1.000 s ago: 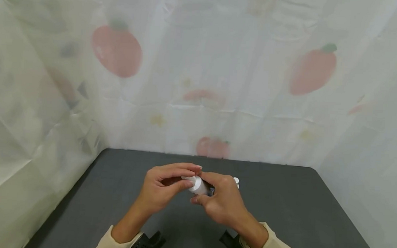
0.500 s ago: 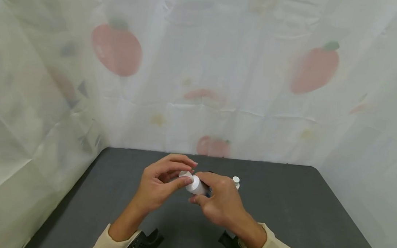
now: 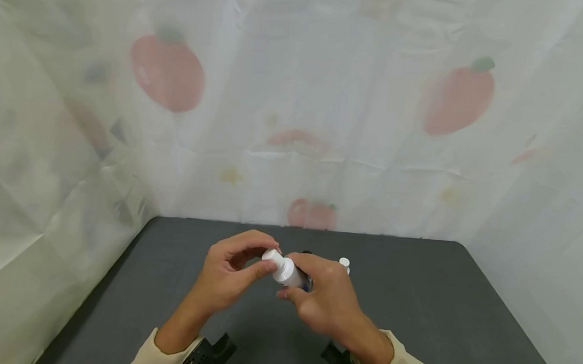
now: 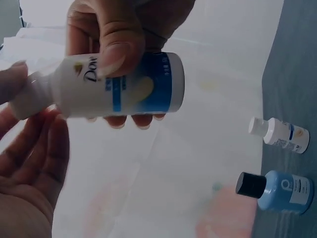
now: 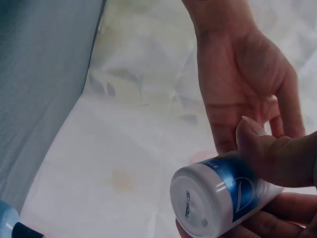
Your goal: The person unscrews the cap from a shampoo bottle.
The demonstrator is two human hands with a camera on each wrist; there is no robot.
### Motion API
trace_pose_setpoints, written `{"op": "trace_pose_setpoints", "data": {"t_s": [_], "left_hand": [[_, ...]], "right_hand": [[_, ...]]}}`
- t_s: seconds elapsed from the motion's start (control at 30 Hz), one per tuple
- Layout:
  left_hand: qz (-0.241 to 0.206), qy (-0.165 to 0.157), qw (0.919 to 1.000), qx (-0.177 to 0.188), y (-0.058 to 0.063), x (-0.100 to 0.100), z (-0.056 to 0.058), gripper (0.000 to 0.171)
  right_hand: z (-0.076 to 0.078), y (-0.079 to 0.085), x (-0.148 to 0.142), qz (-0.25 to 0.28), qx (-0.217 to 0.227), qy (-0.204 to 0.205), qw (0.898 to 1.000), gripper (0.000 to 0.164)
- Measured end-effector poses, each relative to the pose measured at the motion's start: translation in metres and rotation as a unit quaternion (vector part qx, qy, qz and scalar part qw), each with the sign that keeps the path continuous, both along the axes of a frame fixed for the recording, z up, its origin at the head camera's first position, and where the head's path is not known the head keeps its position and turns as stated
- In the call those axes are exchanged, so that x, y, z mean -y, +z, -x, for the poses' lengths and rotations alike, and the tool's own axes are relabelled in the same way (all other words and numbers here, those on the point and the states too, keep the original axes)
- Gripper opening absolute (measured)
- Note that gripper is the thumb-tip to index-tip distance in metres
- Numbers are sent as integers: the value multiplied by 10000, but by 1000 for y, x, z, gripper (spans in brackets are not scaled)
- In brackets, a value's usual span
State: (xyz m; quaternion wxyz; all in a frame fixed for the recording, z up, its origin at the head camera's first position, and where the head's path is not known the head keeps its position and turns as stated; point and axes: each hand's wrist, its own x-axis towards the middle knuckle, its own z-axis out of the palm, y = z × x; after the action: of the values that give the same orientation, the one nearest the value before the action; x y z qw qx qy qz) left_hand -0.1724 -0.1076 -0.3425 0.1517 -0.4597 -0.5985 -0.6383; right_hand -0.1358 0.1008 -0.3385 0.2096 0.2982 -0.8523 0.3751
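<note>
A white Dove bottle point(image 4: 81, 101) with a blue band on its label is held in the air, tilted, its capped end toward the left hand. My right hand point(image 3: 328, 293) grips its body, thumb on the label in the left wrist view; its printed base point(image 5: 195, 206) faces the right wrist camera. At the other end, my left hand point(image 3: 223, 276) pinches the white cap point(image 3: 273, 258) between thumb and fingers. The cap sits at the bottle's neck; I cannot tell whether it is loose.
On the dark grey table point(image 3: 412, 304), beyond the right hand, stand a smaller white bottle point(image 4: 287, 135) with a white cap and a blue bottle point(image 4: 282, 193) with a black cap. A pale sheet with fruit prints point(image 3: 294, 96) hangs behind and beside the table.
The left hand's fingers have drawn back slightly to the left around the cap, so more of the cap shows. The right hand keeps its grip, and the bottle has shifted slightly left.
</note>
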Motion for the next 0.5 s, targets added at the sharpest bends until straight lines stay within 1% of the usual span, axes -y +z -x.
{"op": "trace_pose_setpoints", "data": {"t_s": [0.03, 0.13, 0.2, 0.27, 0.33, 0.4, 0.43, 0.5], "left_hand": [[-86, -51, 9999, 10, 0, -1, 0, 29], [-343, -376, 9987, -100, 0, -6, 0, 27], [-451, -536, 9974, -150, 0, -8, -1, 28], [-489, -623, 9963, -322, -1, -9, -1, 31], [-483, -671, 9954, -476, -1, -7, -1, 34], [-439, -643, 9953, -570, -2, -5, -2, 37], [-414, -620, 9956, -576, -2, -4, -2, 37], [-341, -422, 9974, -476, -1, -3, -3, 35]], "right_hand": [[-1, 0, 1, -7, -68, -15, 10000, 42], [-3, -1, 1, 9, -180, 11, 9998, 43], [-3, 0, 1, 36, -162, 0, 9999, 45], [-3, 1, 0, 75, -55, 2, 10000, 46], [-2, 2, 0, 96, 52, 13, 9999, 47], [-2, 2, 0, 110, 118, 40, 9999, 46], [-1, 2, 0, 123, 137, 47, 9998, 45], [-1, 2, 0, 156, 125, 69, 9998, 45]]}}
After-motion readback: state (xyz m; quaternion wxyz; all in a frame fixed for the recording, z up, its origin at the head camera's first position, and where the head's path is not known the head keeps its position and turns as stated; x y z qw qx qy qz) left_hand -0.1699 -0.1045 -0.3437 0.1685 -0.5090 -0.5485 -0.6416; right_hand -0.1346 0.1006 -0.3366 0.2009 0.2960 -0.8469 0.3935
